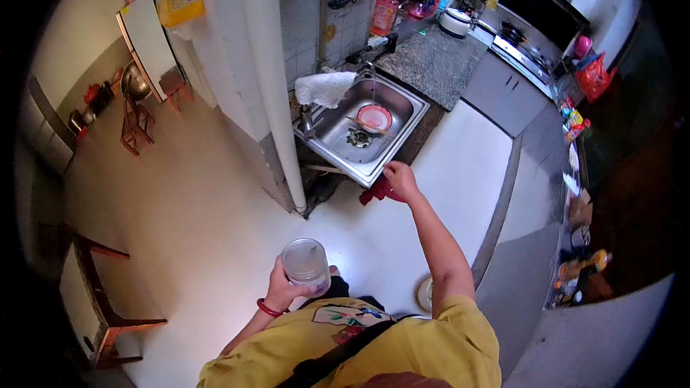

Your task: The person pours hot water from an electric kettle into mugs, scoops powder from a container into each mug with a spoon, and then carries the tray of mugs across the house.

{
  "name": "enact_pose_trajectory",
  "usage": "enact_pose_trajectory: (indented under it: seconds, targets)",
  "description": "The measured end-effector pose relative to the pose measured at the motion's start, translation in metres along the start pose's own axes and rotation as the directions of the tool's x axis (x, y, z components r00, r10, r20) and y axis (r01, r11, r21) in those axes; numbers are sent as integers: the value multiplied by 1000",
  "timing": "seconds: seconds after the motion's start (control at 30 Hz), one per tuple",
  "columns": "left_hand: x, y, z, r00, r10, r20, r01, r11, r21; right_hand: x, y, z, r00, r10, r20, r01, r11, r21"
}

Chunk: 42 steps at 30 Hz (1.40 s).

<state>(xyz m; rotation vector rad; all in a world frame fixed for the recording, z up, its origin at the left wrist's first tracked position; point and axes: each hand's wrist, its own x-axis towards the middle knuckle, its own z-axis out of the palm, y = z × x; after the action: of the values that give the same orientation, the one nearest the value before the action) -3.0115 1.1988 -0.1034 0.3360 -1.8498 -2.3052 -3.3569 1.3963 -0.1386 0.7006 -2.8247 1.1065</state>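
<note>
Head view showed a person whose left hand (pixel 284 287) held a clear jar (pixel 305 264) in front of the yellow shirt (pixel 323 327). The fingers and the thumb were curved around the side of the jar, spread only so wide as its body needed. This side hold probably kept the round top free, although it could not be told whether a lid covered it, or whether something was inside. The jar was well apart from the sink (pixel 413 128), on the person's own side of it.

The right hand (pixel 401 179) was stretched out to the near corner of the sink, with its fingers bent together. Just below it hung a red cloth or bag (pixel 375 192); whether the fingers had hold of this, or of nothing, was not possible to say.

Inside the sink, a red-rimmed bowl (pixel 374 118) lay beside the drain (pixel 359 137), perhaps put there so that the water from the faucet (pixel 369 72) could reach it. What looked like chopsticks (pixel 374 128) lay along its near edge. A white towel (pixel 325 89) was draped at the back corner of the sink, maybe to be within easy reach of wet hands.
</note>
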Motion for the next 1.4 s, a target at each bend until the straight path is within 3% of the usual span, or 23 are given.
enact_pose_trajectory:
  seconds: [0.1,0.13,0.23,0.37,0.43,0.47,0.63,0.7,0.87,1.23,1.3,1.33,1.4]
  targets:
    - [50,23,24,1000,10,-19,-10,1000,4,84,-2,-16,998,-38,-52,36,999,-24]
    - [64,25,29,999,31,-33,-30,999,15,109,-14,-29,998,38,53,-35,998,-60]
    - [103,30,43,994,73,-82,-69,996,50,187,-4,-31,985,-161,-65,154,984,-90]
    - [147,19,68,974,79,-211,-61,994,90,296,22,-22,968,-242,-72,231,964,-133]
    - [168,21,87,958,55,-280,-39,997,63,339,26,-19,959,-243,-143,224,965,-138]
    - [178,13,97,942,62,-330,-52,998,40,359,29,-17,978,-188,-95,170,970,-172]
    - [217,13,148,890,-6,-456,6,1000,0,434,54,-8,973,-203,-109,181,966,-184]
    - [230,4,156,871,12,-492,3,1000,30,455,65,3,970,-205,-129,193,976,-99]
    - [252,5,174,825,42,-564,-19,999,47,464,73,-1,950,-279,-138,286,958,30]
    - [281,-4,191,810,12,-586,-1,1000,19,448,67,7,970,-221,-97,233,962,142]
    - [281,-3,194,810,-4,-587,-9,1000,-20,437,71,11,987,-160,19,145,932,331]
    - [280,-5,194,807,9,-591,-15,1000,-5,428,71,7,965,-182,188,108,932,346]
    - [272,-6,194,787,22,-617,-20,1000,10,377,54,11,967,-222,122,96,767,635]
